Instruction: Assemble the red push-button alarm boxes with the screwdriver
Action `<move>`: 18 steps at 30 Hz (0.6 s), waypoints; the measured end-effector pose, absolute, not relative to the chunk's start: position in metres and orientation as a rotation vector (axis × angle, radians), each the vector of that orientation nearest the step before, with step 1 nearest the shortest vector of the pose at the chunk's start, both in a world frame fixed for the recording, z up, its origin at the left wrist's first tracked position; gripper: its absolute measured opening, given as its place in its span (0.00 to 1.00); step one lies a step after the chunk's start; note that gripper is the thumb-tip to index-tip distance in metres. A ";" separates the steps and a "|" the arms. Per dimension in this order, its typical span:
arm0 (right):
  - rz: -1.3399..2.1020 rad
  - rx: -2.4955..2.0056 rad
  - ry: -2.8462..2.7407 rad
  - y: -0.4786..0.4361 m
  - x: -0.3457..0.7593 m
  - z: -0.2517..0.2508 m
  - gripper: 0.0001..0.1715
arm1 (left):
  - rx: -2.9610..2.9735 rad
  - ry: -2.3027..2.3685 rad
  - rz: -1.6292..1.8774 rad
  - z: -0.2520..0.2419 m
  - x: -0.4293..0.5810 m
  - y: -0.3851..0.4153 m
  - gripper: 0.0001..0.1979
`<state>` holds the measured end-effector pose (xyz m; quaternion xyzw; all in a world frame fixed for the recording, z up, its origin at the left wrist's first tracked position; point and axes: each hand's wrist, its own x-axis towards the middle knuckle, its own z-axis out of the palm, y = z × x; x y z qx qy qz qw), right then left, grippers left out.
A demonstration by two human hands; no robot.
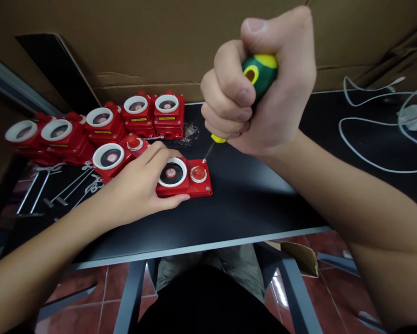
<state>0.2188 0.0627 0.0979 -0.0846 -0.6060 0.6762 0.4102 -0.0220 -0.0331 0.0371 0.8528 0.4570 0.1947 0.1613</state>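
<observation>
My right hand (264, 88) is a fist around a screwdriver with a green and yellow handle (266, 76). Its thin shaft slants down to a small screw (204, 161) at the far right corner of a red alarm box (185, 189). That box lies on the black table; it has a round black face in a white ring and a small red dome (198, 174) in a pale collar. My left hand (142, 185) wraps over its left end, thumb along the near side, hiding that part. A second such box (119, 170) is partly behind my left hand.
Several more red boxes (135, 116) line the table's back left. Metal rods (67, 192) with white ties lie near the left end. Debris (190, 133) is scattered behind the held box. A white cable (368, 119) loops at the right. Cardboard (159, 46) stands behind the table (229, 213).
</observation>
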 end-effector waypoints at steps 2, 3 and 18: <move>1.708 -0.190 -1.551 0.060 0.221 0.101 0.42 | 2.437 1.307 0.562 0.037 -0.022 -0.033 0.30; 1.713 -0.200 -1.564 0.059 0.221 0.104 0.42 | 2.437 1.306 0.563 0.038 -0.022 -0.033 0.30; 1.670 -0.128 -1.719 0.044 0.222 0.109 0.43 | 2.429 1.317 0.545 0.038 -0.023 -0.034 0.32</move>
